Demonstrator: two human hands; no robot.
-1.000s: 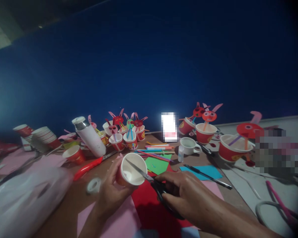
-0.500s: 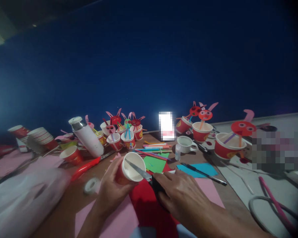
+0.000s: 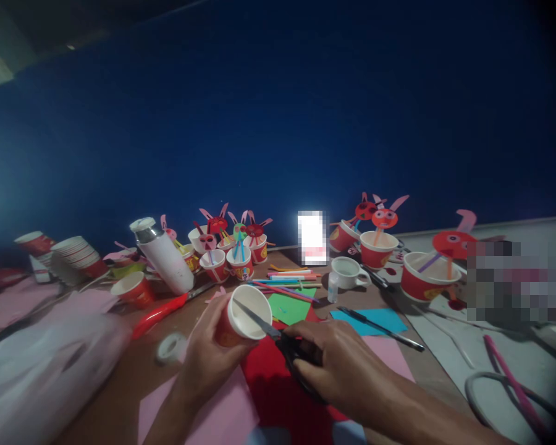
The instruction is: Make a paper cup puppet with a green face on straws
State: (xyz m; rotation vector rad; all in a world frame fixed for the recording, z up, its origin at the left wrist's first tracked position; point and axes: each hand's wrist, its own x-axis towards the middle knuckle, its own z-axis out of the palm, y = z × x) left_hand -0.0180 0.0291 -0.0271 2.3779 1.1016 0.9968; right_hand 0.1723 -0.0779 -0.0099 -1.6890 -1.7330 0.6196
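There are 2 hands [image 3: 206, 349] [image 3: 343, 358], 1 pair of black-handled scissors [image 3: 282, 340], 1 thermos [image 3: 165, 259] and 1 mug [image 3: 346, 275].

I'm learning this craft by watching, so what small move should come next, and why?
Probably the right hand should seat the rim of the paper cup between the blades of the scissors before squeezing. The left hand grips the cup and one blade crosses its mouth, but where the other blade lies is hard to tell.

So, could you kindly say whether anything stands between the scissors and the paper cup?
Nothing visible does: the scissors in the right hand reach over the mouth of the paper cup, which the left hand holds. Whether they touch it is unclear.
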